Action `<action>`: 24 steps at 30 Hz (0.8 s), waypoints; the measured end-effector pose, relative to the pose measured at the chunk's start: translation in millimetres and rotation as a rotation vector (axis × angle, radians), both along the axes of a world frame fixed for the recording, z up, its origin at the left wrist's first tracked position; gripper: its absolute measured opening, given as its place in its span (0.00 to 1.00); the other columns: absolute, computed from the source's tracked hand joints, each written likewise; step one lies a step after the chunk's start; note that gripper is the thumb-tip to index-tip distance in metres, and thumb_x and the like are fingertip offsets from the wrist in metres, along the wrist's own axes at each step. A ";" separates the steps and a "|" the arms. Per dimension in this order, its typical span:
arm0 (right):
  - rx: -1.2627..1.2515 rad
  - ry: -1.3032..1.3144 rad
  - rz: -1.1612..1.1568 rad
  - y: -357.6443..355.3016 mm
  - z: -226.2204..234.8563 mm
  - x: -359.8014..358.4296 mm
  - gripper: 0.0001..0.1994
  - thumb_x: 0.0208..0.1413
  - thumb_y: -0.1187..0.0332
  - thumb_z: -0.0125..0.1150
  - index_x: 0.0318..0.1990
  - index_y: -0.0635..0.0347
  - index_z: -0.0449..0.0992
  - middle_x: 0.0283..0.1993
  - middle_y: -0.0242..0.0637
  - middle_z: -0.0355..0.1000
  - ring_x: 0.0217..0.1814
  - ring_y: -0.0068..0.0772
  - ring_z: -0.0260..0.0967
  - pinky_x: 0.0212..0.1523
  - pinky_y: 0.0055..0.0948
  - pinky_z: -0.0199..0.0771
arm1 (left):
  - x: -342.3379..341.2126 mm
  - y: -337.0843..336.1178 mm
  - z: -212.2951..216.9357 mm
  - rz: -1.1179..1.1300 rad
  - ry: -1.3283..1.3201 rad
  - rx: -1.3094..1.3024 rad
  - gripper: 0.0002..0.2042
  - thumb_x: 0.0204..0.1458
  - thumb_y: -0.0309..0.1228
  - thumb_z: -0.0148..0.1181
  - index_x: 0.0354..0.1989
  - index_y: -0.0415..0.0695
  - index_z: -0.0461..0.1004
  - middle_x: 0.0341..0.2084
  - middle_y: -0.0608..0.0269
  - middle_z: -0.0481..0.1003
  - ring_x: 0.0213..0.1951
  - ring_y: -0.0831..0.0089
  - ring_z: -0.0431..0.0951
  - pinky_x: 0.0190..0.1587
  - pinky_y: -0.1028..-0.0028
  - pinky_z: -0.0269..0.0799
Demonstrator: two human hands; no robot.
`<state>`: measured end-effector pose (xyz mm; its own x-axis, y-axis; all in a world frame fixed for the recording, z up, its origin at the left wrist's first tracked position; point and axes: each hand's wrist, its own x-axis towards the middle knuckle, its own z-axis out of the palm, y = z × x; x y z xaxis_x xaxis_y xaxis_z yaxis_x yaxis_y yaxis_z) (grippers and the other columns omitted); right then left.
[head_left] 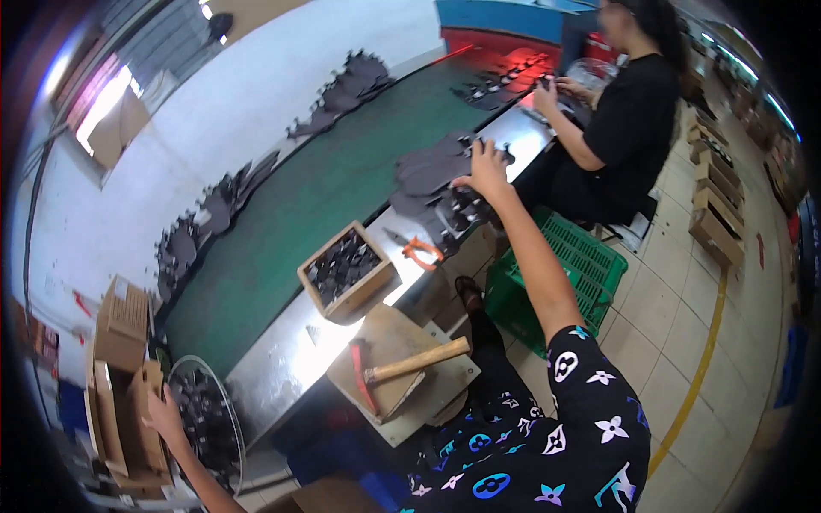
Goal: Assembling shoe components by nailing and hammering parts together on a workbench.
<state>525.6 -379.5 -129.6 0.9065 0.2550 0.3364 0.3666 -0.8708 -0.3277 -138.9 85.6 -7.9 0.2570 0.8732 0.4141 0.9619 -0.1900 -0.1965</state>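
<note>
My right hand (487, 171) is stretched out to the far right, fingers spread and bent over a pile of dark grey flat pieces (428, 171) on the metal table edge. Whether its fingertips touch the pieces I cannot tell. At the lower left, my left hand (164, 415) has its fingers apart beside an open cardboard box (147, 427). Right next to it stands a round white-rimmed basket (239, 410) full of dark pieces. Between my arms are a wooden box (386, 275) of small dark parts, orange-handled pliers (421, 253) and a hammer (415, 360) lying on a worn board (380, 323).
A green conveyor belt (282, 235) runs beyond the metal table (274, 376), with heaps of grey pieces (351, 85) along its far side. A co-worker (637, 128) sits at the right. A green crate (581, 265) stands on the floor below my right arm.
</note>
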 end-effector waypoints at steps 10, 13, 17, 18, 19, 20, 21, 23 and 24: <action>0.492 -0.773 0.606 19.1 110.9 -87.8 0.03 0.55 0.74 0.57 0.36 0.62 0.72 0.40 0.45 0.67 0.44 0.47 0.67 0.47 0.40 0.70 | 148.4 -206.1 50.0 -0.846 -0.195 0.076 0.32 0.55 0.38 0.61 0.66 0.40 0.60 0.64 0.52 0.65 0.68 0.57 0.59 0.71 0.53 0.40; 0.624 -0.824 1.057 34.3 166.6 -201.1 0.07 0.55 0.72 0.61 0.39 0.62 0.72 0.40 0.44 0.68 0.43 0.44 0.69 0.44 0.38 0.74 | 205.4 -289.5 54.5 -1.225 -0.373 -0.045 0.50 0.43 0.37 0.72 0.72 0.40 0.46 0.70 0.48 0.53 0.73 0.53 0.48 0.71 0.60 0.42; 0.988 -0.444 1.480 24.1 191.3 -260.8 0.13 0.57 0.69 0.64 0.48 0.60 0.75 0.47 0.43 0.72 0.48 0.42 0.73 0.41 0.35 0.78 | 218.7 -280.4 41.5 -1.143 -0.426 0.213 0.32 0.40 0.22 0.61 0.59 0.41 0.63 0.45 0.46 0.69 0.49 0.46 0.70 0.52 0.55 0.64; 0.905 -0.572 1.334 23.0 188.0 -248.2 0.13 0.57 0.68 0.63 0.49 0.58 0.77 0.49 0.42 0.73 0.50 0.42 0.73 0.42 0.33 0.79 | 209.4 -264.5 48.2 -1.067 -0.382 0.229 0.28 0.47 0.26 0.60 0.59 0.41 0.63 0.46 0.45 0.70 0.48 0.47 0.71 0.51 0.54 0.65; 0.821 -0.692 1.177 19.4 181.3 -222.0 0.13 0.57 0.68 0.63 0.50 0.57 0.78 0.51 0.42 0.74 0.51 0.41 0.74 0.42 0.32 0.79 | 199.7 -242.1 51.6 -0.903 -0.383 0.237 0.27 0.51 0.31 0.59 0.60 0.41 0.63 0.47 0.45 0.71 0.49 0.47 0.72 0.52 0.54 0.65; 0.714 -0.691 1.005 10.5 170.7 -188.5 0.12 0.58 0.67 0.62 0.48 0.56 0.79 0.49 0.42 0.75 0.49 0.41 0.75 0.43 0.33 0.79 | 187.3 -215.1 55.4 -0.744 -0.387 0.245 0.26 0.56 0.37 0.57 0.61 0.41 0.62 0.47 0.44 0.72 0.50 0.48 0.73 0.53 0.55 0.65; 0.603 -0.686 0.828 -2.7 157.2 -148.2 0.11 0.59 0.65 0.61 0.47 0.56 0.79 0.48 0.42 0.76 0.48 0.41 0.75 0.43 0.33 0.78 | 172.6 -182.7 61.3 -0.533 -0.367 0.208 0.27 0.58 0.43 0.53 0.63 0.43 0.61 0.49 0.43 0.72 0.51 0.47 0.73 0.53 0.53 0.65; 0.669 -0.501 0.508 -23.4 118.9 -59.0 0.13 0.59 0.62 0.59 0.44 0.60 0.79 0.44 0.44 0.77 0.45 0.50 0.75 0.47 0.42 0.76 | 133.2 -99.3 69.3 -0.149 -0.293 0.160 0.30 0.61 0.53 0.47 0.67 0.48 0.57 0.51 0.41 0.72 0.53 0.43 0.73 0.53 0.45 0.64; 0.559 -0.425 0.360 -39.8 92.0 -5.6 0.15 0.60 0.61 0.56 0.41 0.66 0.77 0.41 0.52 0.77 0.47 0.58 0.74 0.46 0.48 0.75 | 109.1 -49.1 67.7 0.022 -0.237 0.149 0.33 0.60 0.57 0.45 0.69 0.52 0.54 0.51 0.40 0.72 0.54 0.40 0.73 0.53 0.40 0.63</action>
<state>520.0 -419.3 -37.7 0.5650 0.1995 0.8006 0.7869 -0.4221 -0.4501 -29.7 36.5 59.8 0.1193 0.8021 0.5851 0.9879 -0.1547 0.0106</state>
